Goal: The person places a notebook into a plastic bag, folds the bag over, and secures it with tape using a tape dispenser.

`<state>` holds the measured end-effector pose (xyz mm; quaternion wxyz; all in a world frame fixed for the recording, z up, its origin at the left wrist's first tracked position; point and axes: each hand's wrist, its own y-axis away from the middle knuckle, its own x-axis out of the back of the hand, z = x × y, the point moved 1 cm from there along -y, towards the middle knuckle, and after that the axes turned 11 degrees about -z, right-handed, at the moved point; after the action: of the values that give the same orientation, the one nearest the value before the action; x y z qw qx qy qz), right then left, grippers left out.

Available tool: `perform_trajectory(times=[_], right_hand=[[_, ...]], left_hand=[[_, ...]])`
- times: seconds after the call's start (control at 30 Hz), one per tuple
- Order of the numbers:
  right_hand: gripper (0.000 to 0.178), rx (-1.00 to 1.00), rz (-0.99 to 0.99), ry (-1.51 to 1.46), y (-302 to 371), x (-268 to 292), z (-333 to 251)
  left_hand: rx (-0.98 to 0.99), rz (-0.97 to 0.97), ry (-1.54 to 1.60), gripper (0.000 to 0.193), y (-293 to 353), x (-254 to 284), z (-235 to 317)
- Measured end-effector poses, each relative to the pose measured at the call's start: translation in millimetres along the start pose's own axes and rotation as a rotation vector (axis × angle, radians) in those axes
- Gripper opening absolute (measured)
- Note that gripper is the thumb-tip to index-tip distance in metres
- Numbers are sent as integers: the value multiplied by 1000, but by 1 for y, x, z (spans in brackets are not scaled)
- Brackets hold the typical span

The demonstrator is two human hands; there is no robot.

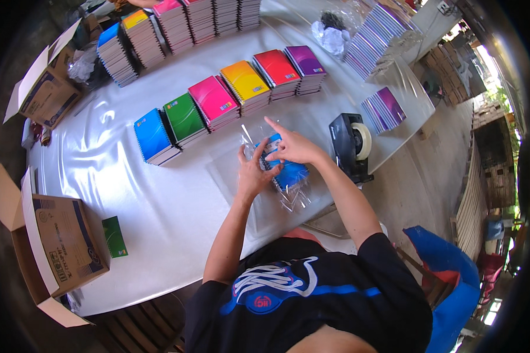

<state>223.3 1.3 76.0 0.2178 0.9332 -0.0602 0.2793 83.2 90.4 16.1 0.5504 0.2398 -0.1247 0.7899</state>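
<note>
A blue spiral notebook (pixel 292 175) lies on the table in front of me, inside a clear plastic sleeve (pixel 294 199) whose loose ends crumple past the notebook. My left hand (pixel 255 175) rests over its left side, fingers spread and bent, thumb on the cover. Over the upper part of the cover, my right hand (pixel 294 146) has its index finger stretched out to the upper left and the other fingers bent onto the packet. Both hands partly hide the notebook. Just right of my right hand stands a black tape dispenser (pixel 342 144) with a roll of tape.
Short stacks of blue (pixel 154 135), green (pixel 184 117), pink (pixel 213 101), yellow (pixel 245 81), red (pixel 276 67) and purple notebooks (pixel 305 62) form a row ahead. Taller stacks stand behind. Open cartons (pixel 65 241) line the left; a purple-covered pile (pixel 384 110) sits right.
</note>
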Motion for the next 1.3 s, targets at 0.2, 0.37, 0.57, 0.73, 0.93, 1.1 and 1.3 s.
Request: perform_trajectory(times=[0.2,0.37,0.57,0.73,0.93,1.1,1.3], right_hand=[[113,-206,151,358,-5,0,-10],[107,-360,168,32,19,12,72],[87,214,125,-593,37,-20,43],[113,524,115,-548,69,-24,33],[95,601,180,-231,70,-27,30],[22,682,-48,521,100,42,-38],[12,831,7,278,94,86,-75]], left_hand=[[29,5,-29,82,4,2,3],[125,145,123,100,14,-8,15],[265,427,635,120,32,-35,31],[-93,431,351,110,58,-20,51],[-104,396,133,108,59,-27,21],[-177,300,414,119,55,-34,21],[-254,331,289,125,53,-36,15]])
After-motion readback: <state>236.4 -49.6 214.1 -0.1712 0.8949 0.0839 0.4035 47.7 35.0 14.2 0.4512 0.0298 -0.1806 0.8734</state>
